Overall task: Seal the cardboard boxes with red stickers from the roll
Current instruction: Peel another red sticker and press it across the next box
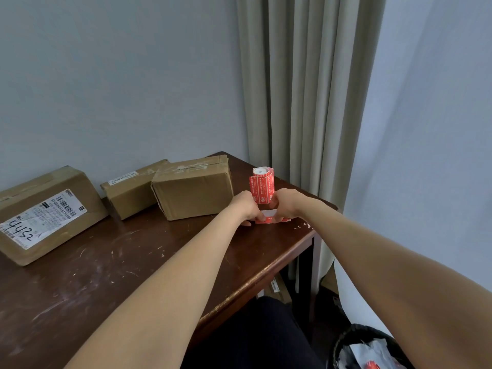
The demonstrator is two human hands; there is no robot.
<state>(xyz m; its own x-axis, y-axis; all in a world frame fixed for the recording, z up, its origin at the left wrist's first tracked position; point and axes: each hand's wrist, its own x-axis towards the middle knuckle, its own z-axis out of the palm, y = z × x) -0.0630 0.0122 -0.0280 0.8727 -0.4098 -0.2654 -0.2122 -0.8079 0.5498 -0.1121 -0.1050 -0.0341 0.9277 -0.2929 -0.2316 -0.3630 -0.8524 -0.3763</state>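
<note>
Our left hand [249,206] and right hand [286,206], fingers curled, both pinch the loose red strip [269,217] low over the surface [133,262], just in front of the upright sticker roll [262,186]. We'd peel slowly off the white backing and keep the roll from tipping. The cardboard boxes [191,187] sit to the left, no red on them yet.

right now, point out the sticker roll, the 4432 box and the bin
sticker roll [262,189], head view, on its red printed side
4432 box [45,217], head view, on its white label
bin [358,330], head view, on its black rim
</note>
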